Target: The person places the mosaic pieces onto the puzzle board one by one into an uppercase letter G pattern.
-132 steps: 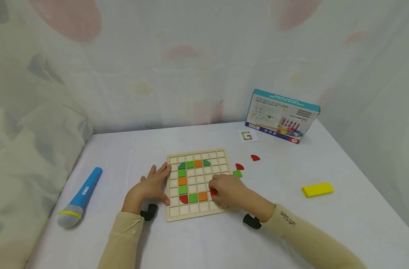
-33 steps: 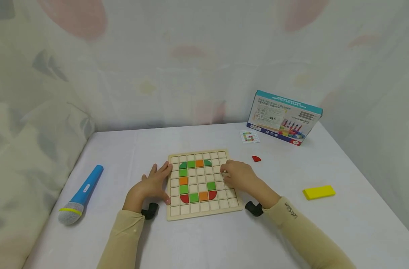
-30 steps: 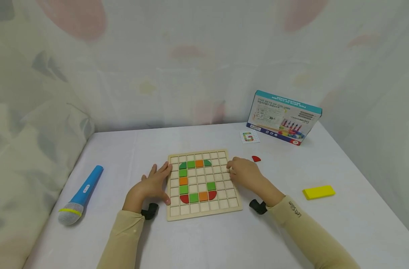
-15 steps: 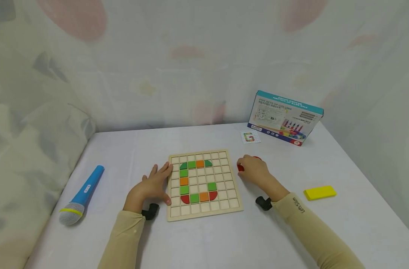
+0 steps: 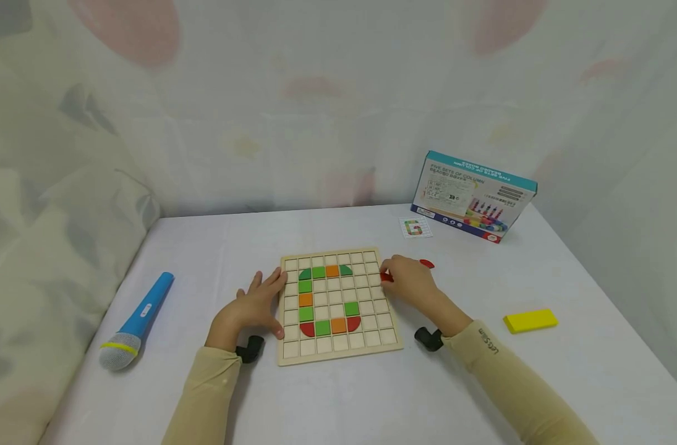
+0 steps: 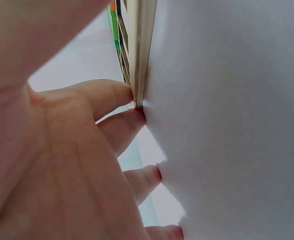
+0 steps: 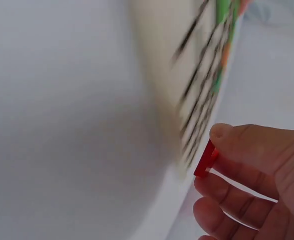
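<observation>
A wooden grid board [image 5: 328, 353] lies on the white table, with green, orange and red tiles set in some cells. My left hand [image 5: 250, 312] rests at its left edge, fingers spread and thumb near the lower left side; in the left wrist view the fingertips touch the board's rim [image 6: 142, 55]. My right hand [image 5: 412, 283] pinches a red quarter-circle tile [image 5: 386, 277] at the board's right edge. Thumb and fingers hold that red tile [image 7: 205, 159] by its sides in the right wrist view. Another red tile [image 5: 426, 263] lies on the table just behind the right hand.
A small card [image 5: 415, 228] with a coloured G pattern lies at the back, before a tilted-looking cardboard box [image 5: 474, 196]. At right is a yellow block [image 5: 530, 321]. A blue toy microphone [image 5: 136, 322] lies at left. Curtains hang behind the table.
The right hand set a red tile and a green tile in the board's lower right cells. It then went right to the loose red tiles and came back left with one pinched. The left hand stayed.
</observation>
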A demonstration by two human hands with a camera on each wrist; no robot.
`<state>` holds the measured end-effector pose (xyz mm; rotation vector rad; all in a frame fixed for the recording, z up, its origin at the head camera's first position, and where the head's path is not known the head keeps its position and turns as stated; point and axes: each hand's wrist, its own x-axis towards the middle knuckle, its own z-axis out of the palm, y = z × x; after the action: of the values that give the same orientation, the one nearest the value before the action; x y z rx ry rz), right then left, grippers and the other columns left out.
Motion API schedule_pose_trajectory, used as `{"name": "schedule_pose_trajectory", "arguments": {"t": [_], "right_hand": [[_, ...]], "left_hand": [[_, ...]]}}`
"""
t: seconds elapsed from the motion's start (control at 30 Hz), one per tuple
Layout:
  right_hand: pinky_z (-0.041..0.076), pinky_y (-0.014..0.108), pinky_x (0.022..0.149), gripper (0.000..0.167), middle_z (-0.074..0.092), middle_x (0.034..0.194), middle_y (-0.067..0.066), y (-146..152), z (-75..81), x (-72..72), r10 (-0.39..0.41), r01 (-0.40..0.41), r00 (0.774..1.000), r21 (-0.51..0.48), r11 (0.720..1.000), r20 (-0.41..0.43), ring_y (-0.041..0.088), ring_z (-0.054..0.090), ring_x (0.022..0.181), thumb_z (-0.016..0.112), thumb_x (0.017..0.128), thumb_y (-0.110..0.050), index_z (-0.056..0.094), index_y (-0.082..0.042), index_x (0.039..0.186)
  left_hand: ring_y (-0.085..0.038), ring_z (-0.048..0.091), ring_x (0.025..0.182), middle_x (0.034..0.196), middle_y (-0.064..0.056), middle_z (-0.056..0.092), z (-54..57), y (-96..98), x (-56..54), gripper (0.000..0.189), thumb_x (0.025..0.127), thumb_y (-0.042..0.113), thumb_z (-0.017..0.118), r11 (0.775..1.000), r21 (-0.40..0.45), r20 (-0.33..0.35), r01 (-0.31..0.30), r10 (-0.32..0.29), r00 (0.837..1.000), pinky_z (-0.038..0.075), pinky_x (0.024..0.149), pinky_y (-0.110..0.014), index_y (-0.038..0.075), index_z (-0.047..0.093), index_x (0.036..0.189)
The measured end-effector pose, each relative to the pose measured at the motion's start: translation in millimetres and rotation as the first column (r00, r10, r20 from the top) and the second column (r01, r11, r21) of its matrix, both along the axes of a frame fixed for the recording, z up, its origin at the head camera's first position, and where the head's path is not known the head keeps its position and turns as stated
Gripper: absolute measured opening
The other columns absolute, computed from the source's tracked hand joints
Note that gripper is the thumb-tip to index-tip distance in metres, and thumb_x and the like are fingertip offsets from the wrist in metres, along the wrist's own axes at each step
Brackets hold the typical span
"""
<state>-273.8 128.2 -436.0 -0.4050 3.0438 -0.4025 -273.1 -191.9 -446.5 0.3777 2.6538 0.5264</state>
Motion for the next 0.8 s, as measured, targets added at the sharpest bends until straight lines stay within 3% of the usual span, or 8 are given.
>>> {"name": "schedule_pose_trajectory", "arguments": {"t": [0.13,0.33,0.53,0.8], "right_hand": [[0.041,0.025,0.054,0.023,0.054,0.077,-0.004,-28.8,5.0,3.2,0.061,-0.061,0.998,-0.031,0.998,0.013,0.012,0.049,0.065,0.072,0.080,-0.027,0.067,-0.012,0.098],[0.041,0.025,0.053,0.025,0.052,0.076,-0.005,-56.4,1.9,5.2,0.130,-0.130,0.991,0.000,0.991,0.042,0.011,0.048,0.065,0.071,0.081,-0.031,0.067,-0.014,0.098],[0.042,0.025,0.054,0.022,0.055,0.075,-0.007,-63.7,-4.6,5.6,0.135,-0.135,0.990,-0.001,0.991,0.032,0.009,0.049,0.066,0.072,0.079,-0.032,0.068,-0.015,0.092],[0.043,0.024,0.056,0.024,0.058,0.079,-0.005,-63.5,-5.6,8.7,0.147,-0.145,0.989,-0.047,0.988,0.029,0.008,0.049,0.067,0.071,0.080,-0.031,0.070,-0.013,0.097]], "left_hand": [[-0.043,-0.007,0.137,0.155,-0.008,0.004,1.4,-0.3,0.7,0.131,0.043,0.030,0.091,1.000,0.001,-0.003,0.000,0.000,1.000,0.002,0.095,-0.074,0.013,0.016,0.149],[-0.042,-0.007,0.138,0.155,-0.007,0.005,3.8,1.5,0.9,0.130,0.043,0.030,0.091,1.000,-0.001,0.004,-0.005,0.005,1.000,0.002,0.096,-0.073,0.013,0.017,0.149],[-0.042,-0.006,0.138,0.155,-0.007,0.005,5.1,1.6,0.7,0.130,0.043,0.030,0.091,1.000,-0.002,0.013,-0.006,0.006,1.000,0.003,0.096,-0.073,0.013,0.017,0.149],[-0.043,-0.006,0.138,0.155,-0.008,0.005,4.6,1.4,1.1,0.131,0.043,0.031,0.091,1.000,-0.012,0.010,-0.004,0.004,1.000,0.003,0.096,-0.074,0.013,0.016,0.149]]}}
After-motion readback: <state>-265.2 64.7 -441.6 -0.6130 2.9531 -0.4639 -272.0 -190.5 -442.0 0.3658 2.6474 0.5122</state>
